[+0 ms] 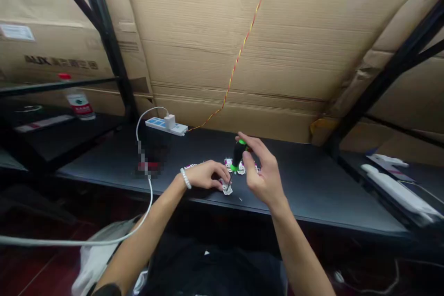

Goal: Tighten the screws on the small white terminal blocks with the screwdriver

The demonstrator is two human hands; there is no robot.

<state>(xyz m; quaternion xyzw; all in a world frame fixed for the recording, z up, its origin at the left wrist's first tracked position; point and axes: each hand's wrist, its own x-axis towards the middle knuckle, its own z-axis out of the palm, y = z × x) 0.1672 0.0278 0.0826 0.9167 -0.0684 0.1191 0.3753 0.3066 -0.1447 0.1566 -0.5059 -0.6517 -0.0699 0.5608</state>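
Right hand [262, 171] grips a black-and-green-handled screwdriver [239, 153], tilted, thin shaft down at a small white angular piece [227, 189] held by left hand [210, 175] on the flat black bench [312, 185]. Small white-and-purple pieces [241, 167] just beyond hands. Long white-and-blue power strip [180, 129] farther out, left of both.

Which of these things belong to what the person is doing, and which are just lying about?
In use:
right hand, holding the green-and-black screwdriver
left hand, at the small white piece
probably the similar pieces behind

Apparently just lying about:
red-capped bottle
power strip
white plug
red-and-yellow cord
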